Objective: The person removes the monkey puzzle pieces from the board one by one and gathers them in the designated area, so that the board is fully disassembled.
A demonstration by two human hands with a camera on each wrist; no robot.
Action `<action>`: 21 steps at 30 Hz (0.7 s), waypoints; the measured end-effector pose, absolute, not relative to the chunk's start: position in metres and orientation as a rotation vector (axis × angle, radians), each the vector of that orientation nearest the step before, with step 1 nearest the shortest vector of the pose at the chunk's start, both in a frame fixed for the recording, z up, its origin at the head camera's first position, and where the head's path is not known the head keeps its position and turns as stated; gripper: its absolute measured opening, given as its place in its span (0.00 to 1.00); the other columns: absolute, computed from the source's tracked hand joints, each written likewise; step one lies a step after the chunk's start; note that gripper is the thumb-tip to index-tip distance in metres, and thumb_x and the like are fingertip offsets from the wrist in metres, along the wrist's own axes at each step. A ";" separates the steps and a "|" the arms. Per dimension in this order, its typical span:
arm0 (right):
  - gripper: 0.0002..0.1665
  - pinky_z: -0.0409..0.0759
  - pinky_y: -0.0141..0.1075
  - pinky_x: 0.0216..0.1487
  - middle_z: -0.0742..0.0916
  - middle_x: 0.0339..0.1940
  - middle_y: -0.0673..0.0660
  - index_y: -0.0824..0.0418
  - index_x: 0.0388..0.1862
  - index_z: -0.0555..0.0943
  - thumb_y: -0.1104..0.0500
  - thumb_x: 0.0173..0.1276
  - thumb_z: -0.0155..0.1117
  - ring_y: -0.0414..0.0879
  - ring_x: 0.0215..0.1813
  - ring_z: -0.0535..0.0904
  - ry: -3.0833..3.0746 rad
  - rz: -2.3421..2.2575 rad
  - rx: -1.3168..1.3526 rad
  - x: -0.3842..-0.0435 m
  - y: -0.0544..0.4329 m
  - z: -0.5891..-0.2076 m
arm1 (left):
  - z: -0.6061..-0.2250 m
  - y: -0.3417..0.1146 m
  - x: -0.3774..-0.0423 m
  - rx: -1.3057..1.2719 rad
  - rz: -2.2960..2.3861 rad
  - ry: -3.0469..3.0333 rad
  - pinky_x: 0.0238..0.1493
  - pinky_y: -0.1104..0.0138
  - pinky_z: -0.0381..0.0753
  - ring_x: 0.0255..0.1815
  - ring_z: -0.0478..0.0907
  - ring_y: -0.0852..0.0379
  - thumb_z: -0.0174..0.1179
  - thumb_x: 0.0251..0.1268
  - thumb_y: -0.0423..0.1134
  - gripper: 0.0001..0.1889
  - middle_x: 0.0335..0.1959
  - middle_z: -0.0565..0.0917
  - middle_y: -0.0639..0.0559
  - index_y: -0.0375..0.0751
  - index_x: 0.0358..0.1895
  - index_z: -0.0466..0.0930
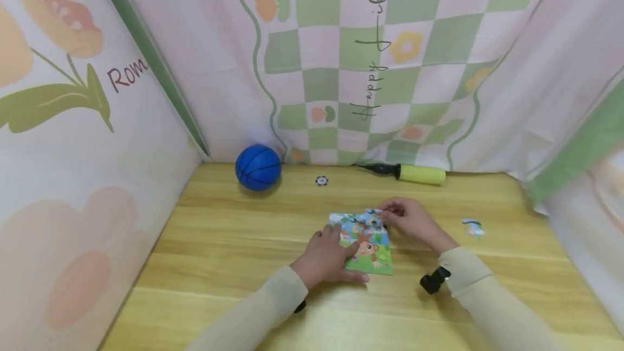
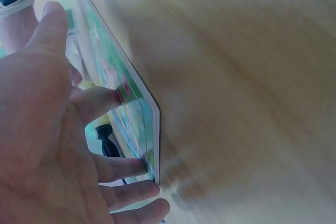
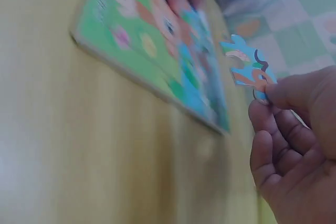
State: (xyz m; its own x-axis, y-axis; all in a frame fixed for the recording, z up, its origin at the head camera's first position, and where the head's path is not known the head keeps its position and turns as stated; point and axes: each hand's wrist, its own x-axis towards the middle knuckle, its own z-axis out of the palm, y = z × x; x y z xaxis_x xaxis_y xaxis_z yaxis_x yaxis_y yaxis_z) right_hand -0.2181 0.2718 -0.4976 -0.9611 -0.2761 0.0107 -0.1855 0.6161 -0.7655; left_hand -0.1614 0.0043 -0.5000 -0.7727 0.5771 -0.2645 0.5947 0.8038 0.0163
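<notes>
A jigsaw puzzle [image 1: 381, 265] with a cartoon monkey on green and blue lies on the wooden table. My left hand [image 1: 325, 258] rests on its left side with fingers spread, fingertips on the picture, as the left wrist view also shows. Between thumb and fingers, my right hand [image 1: 413, 222] pinches a blue puzzle piece [image 3: 247, 62] with brown and green parts. That piece is held up beside the puzzle's far edge in the right wrist view. Another loose puzzle piece [image 1: 472, 227] lies to the right of the right hand.
A blue ball [image 1: 258, 167] with black lines sits at the back left. Near it lies a small black-and-white round token [image 1: 322, 181]. At the back right, a yellow hand pump [image 1: 420, 174] with a black nozzle lies by the patterned curtain [image 1: 322, 85].
</notes>
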 end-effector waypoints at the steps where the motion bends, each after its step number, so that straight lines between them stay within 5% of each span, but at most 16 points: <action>1: 0.12 0.82 0.40 0.44 0.88 0.41 0.53 0.63 0.52 0.85 0.58 0.75 0.65 0.48 0.43 0.83 2.736 -1.263 -0.386 -0.219 0.281 -0.495 | -0.501 0.003 -0.161 0.906 -0.095 2.737 0.70 0.46 0.63 0.78 0.50 0.34 0.34 0.51 0.88 0.50 0.81 0.51 0.35 0.74 0.79 0.55; 11: 0.18 0.79 0.33 0.46 0.88 0.49 0.63 0.69 0.54 0.83 0.55 0.76 0.64 0.56 0.52 0.82 2.763 -1.063 -0.254 -0.214 0.378 -0.497 | -0.498 -0.002 -0.159 0.870 -0.093 2.741 0.70 0.48 0.64 0.78 0.49 0.36 0.34 0.51 0.88 0.50 0.81 0.51 0.36 0.75 0.79 0.54; 21: 0.17 0.79 0.40 0.49 0.88 0.47 0.61 0.68 0.54 0.83 0.56 0.75 0.65 0.56 0.50 0.83 2.776 -0.984 -0.247 -0.209 0.397 -0.497 | -0.498 0.001 -0.159 0.874 -0.072 2.737 0.70 0.47 0.64 0.79 0.49 0.36 0.34 0.51 0.88 0.50 0.81 0.50 0.36 0.75 0.79 0.54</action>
State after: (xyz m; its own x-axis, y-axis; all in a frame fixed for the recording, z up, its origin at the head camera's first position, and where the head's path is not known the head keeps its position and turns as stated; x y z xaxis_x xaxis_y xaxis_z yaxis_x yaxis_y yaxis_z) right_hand -0.2090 0.3966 -0.4974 -0.9690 -0.2168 -0.1182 -0.0940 0.7665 -0.6354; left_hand -0.1592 0.0011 -0.4977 -0.7826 0.5626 -0.2666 0.5758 0.8169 0.0336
